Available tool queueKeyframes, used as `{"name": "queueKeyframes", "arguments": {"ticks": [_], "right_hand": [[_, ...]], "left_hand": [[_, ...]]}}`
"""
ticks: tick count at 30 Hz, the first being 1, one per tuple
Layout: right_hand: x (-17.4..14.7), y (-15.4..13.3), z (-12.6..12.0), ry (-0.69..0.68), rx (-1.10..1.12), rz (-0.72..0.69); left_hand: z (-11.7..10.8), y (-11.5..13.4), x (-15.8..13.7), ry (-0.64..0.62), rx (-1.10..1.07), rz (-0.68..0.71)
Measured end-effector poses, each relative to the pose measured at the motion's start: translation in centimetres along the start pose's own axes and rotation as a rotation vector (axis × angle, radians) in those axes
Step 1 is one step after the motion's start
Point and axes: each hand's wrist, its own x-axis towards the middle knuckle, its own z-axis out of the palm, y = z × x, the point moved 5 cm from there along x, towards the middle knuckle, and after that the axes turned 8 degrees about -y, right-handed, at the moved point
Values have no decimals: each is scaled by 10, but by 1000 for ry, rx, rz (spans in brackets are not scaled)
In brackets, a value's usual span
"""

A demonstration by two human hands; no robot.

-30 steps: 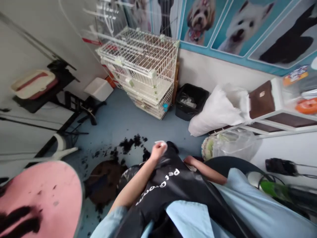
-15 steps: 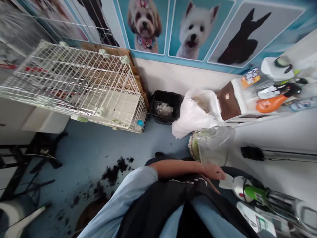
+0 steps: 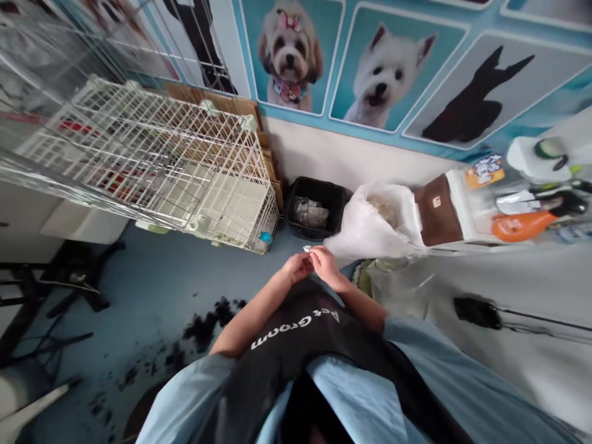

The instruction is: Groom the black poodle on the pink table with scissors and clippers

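In front of the black apron [image 3: 296, 327], my two hands meet at the fingertips. A small white piece [image 3: 307, 248] pokes out between them; it looks like paper or tissue, but most of it is covered by fingers. My left hand [image 3: 298, 267] has its fingers curled in a pinch. Pressed against it, my right hand [image 3: 325, 265] is closed too, with its fingertips right at the white piece. Just beyond the hands stands a black bin [image 3: 316, 208] with crumpled clear plastic inside.
To the left is a white wire cage [image 3: 208, 185]. A white sack [image 3: 365, 225] slumps right of the bin, beside a white cabinet with a brown front [image 3: 438, 209]. An orange bottle [image 3: 522, 226] lies on top. Dark hair clumps [image 3: 203, 330] litter the blue floor.
My left hand has come back from the far right, where it was by a whitish thing near a green-and-white appliance. Both hands are now together before the apron, and the view has turned leftward.
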Motion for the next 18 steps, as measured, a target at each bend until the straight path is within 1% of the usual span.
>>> {"name": "queueKeyframes", "arguments": {"ticks": [2, 4, 6, 8, 9, 10, 12, 13, 15, 16, 17, 18], "right_hand": [[29, 11, 7, -40, -84, -26], [62, 19, 13, -110, -90, -99], [100, 28, 16, -196, -48, -193], [144, 43, 9, -233, -23, -228], [169, 55, 1, -232, -27, -218], [194, 69, -8, -233, -44, -196], [243, 103, -28, -236, -91, -129], [265, 120, -37, -259, -122, -97], [304, 153, -52, -305, -189, -44], [320, 167, -56, -329, -229, -17], [334, 179, -60, -349, -266, 7], [346, 190, -61, -365, -301, 31]], "left_hand": [[-15, 10, 8, -3, -140, -43], [-28, 26, 24, 26, -278, -24], [-38, 48, 47, 57, -378, 16], [-50, 70, 73, 78, -400, 17], [-60, 79, 85, 133, -369, 12], [-73, 87, 93, 225, -333, 17], [-106, 91, 97, 497, -265, 50], [-123, 87, 92, 637, -256, 60], [-149, 62, 68, 855, -278, 20], [-157, 44, 50, 956, -285, -28], [-160, 24, 29, 1043, -285, -81], [-158, 3, 6, 1122, -279, -138]]}}
